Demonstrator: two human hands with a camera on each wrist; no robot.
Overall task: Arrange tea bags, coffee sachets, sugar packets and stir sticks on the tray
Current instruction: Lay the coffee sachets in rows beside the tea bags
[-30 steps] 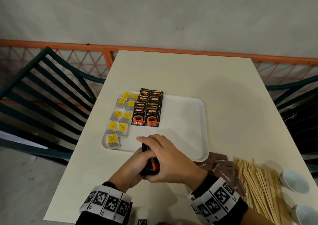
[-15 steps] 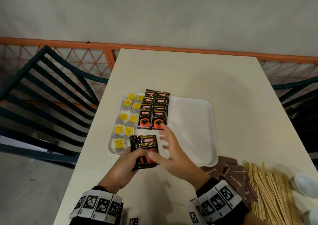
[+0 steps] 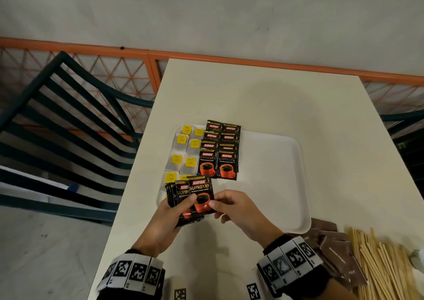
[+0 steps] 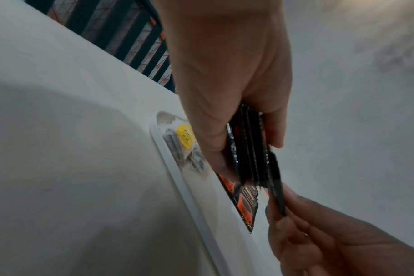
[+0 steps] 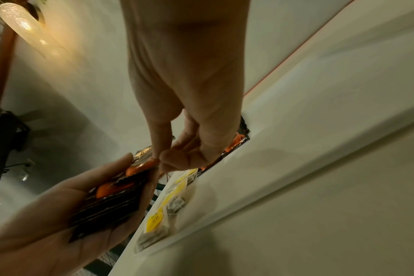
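Both hands grip fanned coffee sachets above tray

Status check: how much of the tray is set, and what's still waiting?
Done: tea bags lie in two columns along the left of the tray, and coffee sachets lie in two columns beside them. In hand: the left hand grips a stack of sachets while the right hand pinches the front sachet. Left: the brown sugar packets and stir sticks on the table, off the tray.
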